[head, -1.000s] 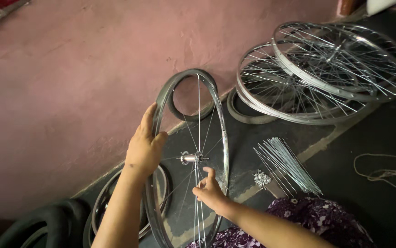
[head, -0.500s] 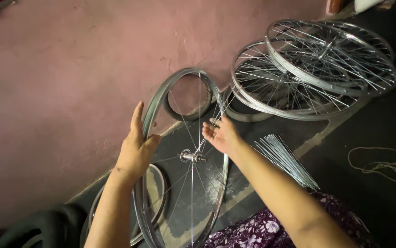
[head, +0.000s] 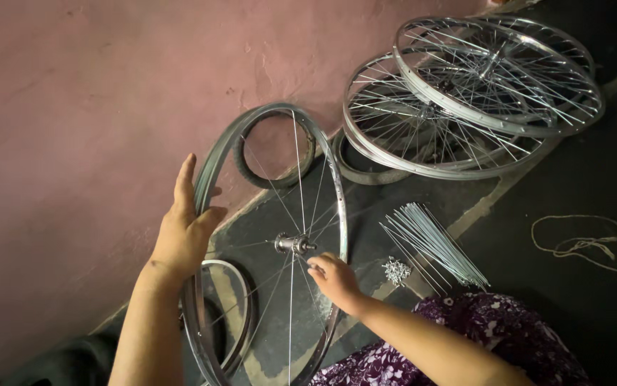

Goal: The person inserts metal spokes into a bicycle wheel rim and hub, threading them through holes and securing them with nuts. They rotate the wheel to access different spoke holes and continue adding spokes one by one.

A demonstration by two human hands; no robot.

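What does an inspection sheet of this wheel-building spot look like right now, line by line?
Surface: dark floor, pale strip across it.
Job's things: partly spoked rim held upright, hub at its centre.
Clutter: loose spokes, small pile of nipples, two finished wheels stacked, spare rim.
Hands: left hand flat against the rim; right hand beside the hub, near the spokes.
Cables: cord lying loose.
Surroundings: pink wall.

Bare forearms; seemingly floral purple garment (head: 466,343) below.
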